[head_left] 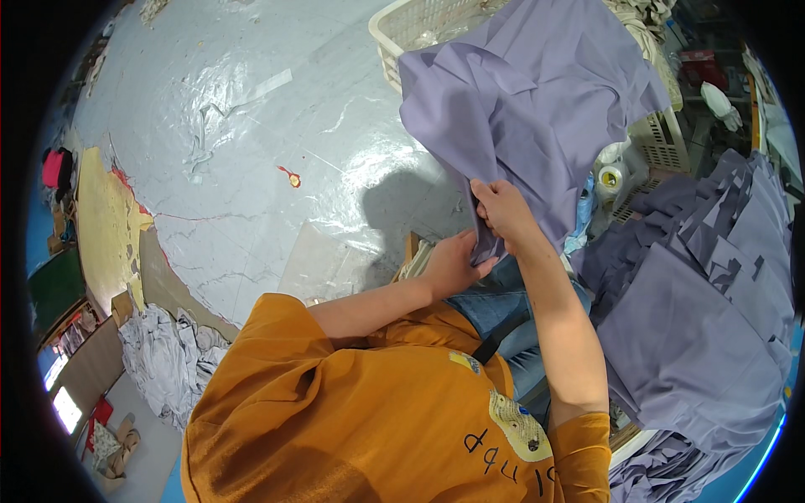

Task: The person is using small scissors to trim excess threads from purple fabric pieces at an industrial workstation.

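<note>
A large piece of lavender fabric [537, 109] hangs over a cream plastic basket and down toward my lap. My left hand [453, 267] pinches its lower edge close to my knees. Just above and to the right, my right hand [501, 210] is closed on the same edge, fingers pressed together. Between the two hands the edge runs in a narrow fold. Parts of both hands' fingertips are hidden by the cloth and by the hands themselves.
The cream plastic basket [387, 52] stands at the far side. On my right lies a tall heap of lavender fabric pieces [696, 335]. A thread cone [610, 178] sits beside the hanging cloth. Whitish cloth [168, 356] is piled at the left on the worn grey floor [235, 134].
</note>
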A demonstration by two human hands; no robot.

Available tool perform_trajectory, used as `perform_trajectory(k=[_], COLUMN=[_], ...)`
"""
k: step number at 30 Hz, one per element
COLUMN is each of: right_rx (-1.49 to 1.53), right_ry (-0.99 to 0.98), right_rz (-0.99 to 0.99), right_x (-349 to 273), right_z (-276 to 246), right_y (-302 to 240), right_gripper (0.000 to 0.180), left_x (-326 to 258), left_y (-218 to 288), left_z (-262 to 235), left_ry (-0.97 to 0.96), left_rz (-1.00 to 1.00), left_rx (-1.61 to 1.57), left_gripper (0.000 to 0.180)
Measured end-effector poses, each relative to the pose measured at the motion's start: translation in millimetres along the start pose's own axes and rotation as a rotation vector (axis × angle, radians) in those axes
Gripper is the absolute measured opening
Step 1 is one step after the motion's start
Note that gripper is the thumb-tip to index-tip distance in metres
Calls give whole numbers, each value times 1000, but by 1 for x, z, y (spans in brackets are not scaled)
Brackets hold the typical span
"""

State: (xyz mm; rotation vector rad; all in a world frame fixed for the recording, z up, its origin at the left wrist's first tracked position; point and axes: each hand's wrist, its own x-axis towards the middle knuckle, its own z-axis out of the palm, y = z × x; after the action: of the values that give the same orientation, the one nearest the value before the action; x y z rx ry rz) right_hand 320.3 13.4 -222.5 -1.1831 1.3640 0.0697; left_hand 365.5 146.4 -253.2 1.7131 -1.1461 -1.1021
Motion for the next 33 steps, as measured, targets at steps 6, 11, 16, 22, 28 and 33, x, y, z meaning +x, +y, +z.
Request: perform_trajectory(k=[6,11,16,22,28,33], right_rx=[-43,-63,-35,-80,-97,-179], right_ry=[-10,-36,18,5,41,10], right_rz=[23,74,7,5,-1,-27], right_x=[-2,3,5,9,9,15], right_z=[0,-4,3,3,4,4], right_y=[-7,-6,-6,-6,-9,-4], right_gripper=[35,37,35,37,36,34], left_x=[-1,-3,-4,-4,-7,-7], left_y=[0,-4,3,7,8,6], left_z=[3,5,1,-1,1,4], left_ry=[-22,10,-78,-44,-57,-48], left_rz=[37,86,94,159,197,223], left_rx=[23,26,33,67,57,23], left_gripper=[31,29,29,27,27,24])
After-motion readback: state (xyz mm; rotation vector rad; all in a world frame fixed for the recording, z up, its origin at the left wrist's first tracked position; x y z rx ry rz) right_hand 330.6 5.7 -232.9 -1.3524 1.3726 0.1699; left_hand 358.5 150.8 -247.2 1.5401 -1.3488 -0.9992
